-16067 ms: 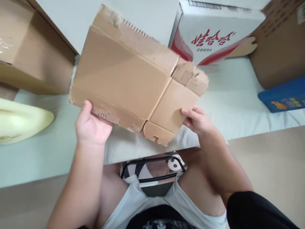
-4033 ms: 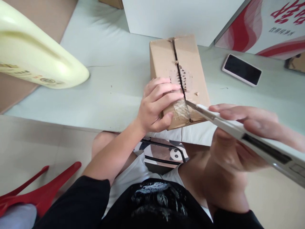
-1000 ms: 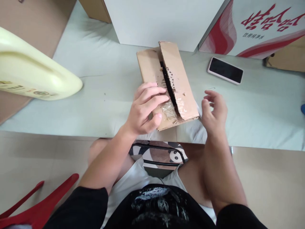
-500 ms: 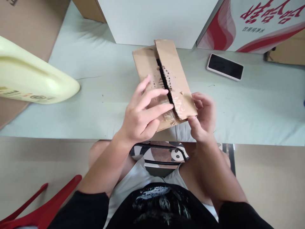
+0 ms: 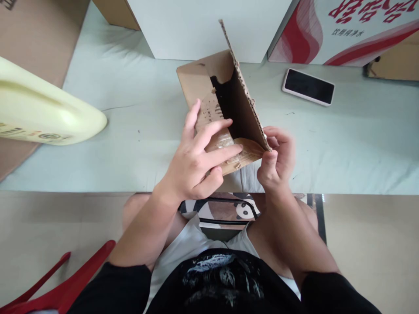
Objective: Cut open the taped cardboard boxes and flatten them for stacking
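A small brown cardboard box point(image 5: 193, 78) with torn, taped edges is tilted above the pale green cloth. Its right flap stands raised, and the inside looks dark; what it holds, if anything, cannot be made out. My left hand point(image 5: 199, 159) lies over the left flap with its fingers spread, two fingertips reaching the opening's edge. At the box's near right corner, my right hand point(image 5: 278, 157) pinches the raised flap between thumb and fingers.
A phone point(image 5: 308, 87) lies on the pale green cloth point(image 5: 353, 144) to the right. Behind stand a white box point(image 5: 209, 26) and a red-and-white carton point(image 5: 294, 39). A yellow bottle point(image 5: 49, 104) is at the left, and a red object point(image 5: 75, 279) at the lower left.
The box's right flap has swung up from nearly flat, widening the opening. My right hand now grips the flap's corner; my left hand has stayed nearly in place.
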Available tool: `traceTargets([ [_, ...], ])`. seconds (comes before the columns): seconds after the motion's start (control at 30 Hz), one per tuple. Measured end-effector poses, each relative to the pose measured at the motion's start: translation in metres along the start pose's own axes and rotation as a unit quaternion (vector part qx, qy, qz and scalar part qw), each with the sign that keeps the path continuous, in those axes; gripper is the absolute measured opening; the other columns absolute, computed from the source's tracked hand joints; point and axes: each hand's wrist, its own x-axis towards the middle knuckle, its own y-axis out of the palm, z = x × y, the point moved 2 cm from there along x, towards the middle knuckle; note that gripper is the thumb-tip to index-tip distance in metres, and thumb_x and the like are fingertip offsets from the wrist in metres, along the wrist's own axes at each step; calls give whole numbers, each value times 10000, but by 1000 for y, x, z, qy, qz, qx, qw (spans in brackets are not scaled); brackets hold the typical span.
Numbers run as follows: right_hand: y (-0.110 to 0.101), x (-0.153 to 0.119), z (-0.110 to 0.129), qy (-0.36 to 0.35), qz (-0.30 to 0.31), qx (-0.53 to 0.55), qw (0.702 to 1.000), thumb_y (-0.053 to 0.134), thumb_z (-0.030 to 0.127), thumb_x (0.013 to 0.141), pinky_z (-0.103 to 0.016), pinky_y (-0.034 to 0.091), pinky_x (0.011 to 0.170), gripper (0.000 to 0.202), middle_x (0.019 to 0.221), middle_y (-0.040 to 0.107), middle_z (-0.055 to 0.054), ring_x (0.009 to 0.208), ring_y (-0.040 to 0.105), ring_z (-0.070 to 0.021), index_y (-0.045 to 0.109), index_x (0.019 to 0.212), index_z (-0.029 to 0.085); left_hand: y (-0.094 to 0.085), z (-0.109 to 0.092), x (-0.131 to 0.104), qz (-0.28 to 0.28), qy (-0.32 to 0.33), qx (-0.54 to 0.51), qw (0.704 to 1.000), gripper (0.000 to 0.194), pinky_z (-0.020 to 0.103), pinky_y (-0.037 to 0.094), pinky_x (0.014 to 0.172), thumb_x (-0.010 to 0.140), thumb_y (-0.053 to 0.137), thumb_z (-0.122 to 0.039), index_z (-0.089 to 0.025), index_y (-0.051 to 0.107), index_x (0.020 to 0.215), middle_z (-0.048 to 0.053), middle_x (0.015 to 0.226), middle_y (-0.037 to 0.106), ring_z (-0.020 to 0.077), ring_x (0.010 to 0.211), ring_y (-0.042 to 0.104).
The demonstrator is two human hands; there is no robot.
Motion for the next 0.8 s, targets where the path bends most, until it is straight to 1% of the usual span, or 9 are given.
traceTargets([
  [0.23,-1,3,3,-30,-1,-20,999,471,547,1077,-354,644,793,357,1113,661,-55,1007,675,-197,623,1291,304,5,-1,4,-20,20,20,999,276,734,267,1338,952,511,-384,-300,719,1112,46,1506,556,388,1518,465],
  [0.33,0,3,2,-34,8,-18,999,471,546,1077,-360,650,812,364,1138,664,-57,1050,673,-203,607,1318,310,5,-2,5,-44,47,25,998,270,688,261,1355,947,473,-323,-284,697,1093,73,1477,566,332,1417,568],
  [0.4,1,3,1,-34,11,-12,999,485,549,1072,-364,647,827,362,1170,666,-54,1091,667,-209,597,1330,322,4,-2,6,-58,66,25,996,245,654,260,1364,949,490,-317,-274,682,1094,87,1469,566,303,1364,605],
  [0.47,1,2,-1,-31,11,-5,999,497,555,1068,-359,637,839,360,1181,669,-48,1100,665,-206,598,1328,327,4,-1,6,-61,70,15,996,230,641,257,1366,958,546,-391,-277,671,1114,85,1467,565,309,1369,599],
  [0.53,1,3,-1,-23,9,-3,1000,498,560,1067,-358,629,852,364,1171,672,-46,1085,670,-201,604,1321,322,4,0,6,-60,66,5,996,293,635,259,1366,950,603,-500,-292,664,1147,76,1458,571,322,1383,586],
  [0.6,1,3,0,-20,3,-9,1000,488,550,1073,-352,626,849,353,1140,675,-43,1052,676,-194,618,1300,312,4,0,6,-68,66,9,995,373,630,277,1360,938,618,-565,-304,654,1201,79,1452,571,324,1375,590],
  [0.7,0,4,3,-24,-10,-23,999,473,521,1085,-340,629,820,331,1101,672,-41,999,681,-184,632,1282,307,6,-2,4,-90,59,33,994,462,663,334,1317,920,623,-530,-325,602,1334,86,1441,580,340,1382,587],
  [0.77,0,5,4,-26,-15,-27,999,479,521,1082,-339,632,797,327,1090,671,-40,984,683,-185,635,1283,315,8,-4,2,-96,43,49,993,501,674,343,1296,897,643,-470,-351,574,1379,66,1425,611,365,1463,522],
  [0.8,0,5,4,-26,-17,-28,999,484,522,1079,-339,632,788,323,1086,672,-39,982,683,-187,637,1280,320,9,-4,2,-101,41,57,992,493,655,329,1307,891,653,-439,-358,579,1372,53,1413,630,361,1499,489],
])
